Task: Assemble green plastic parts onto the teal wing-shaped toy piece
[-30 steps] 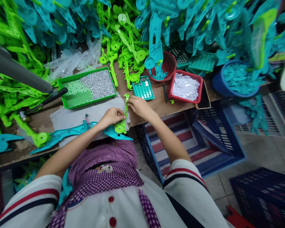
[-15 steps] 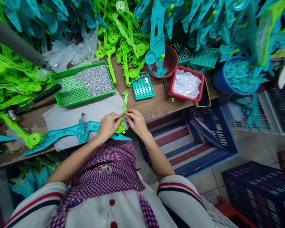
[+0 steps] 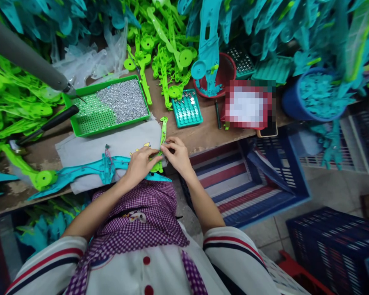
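My left hand (image 3: 140, 162) and right hand (image 3: 178, 155), both pinching a lime-green part (image 3: 164, 128), turquoise piece (image 3: 76, 172) passing under my left wrist

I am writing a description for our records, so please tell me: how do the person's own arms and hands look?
The left hand and right hand are bare, without gloves. The forearms are uncovered too. The left sleeve and right sleeve are short and white, each with one red and one dark stripe near the edge.
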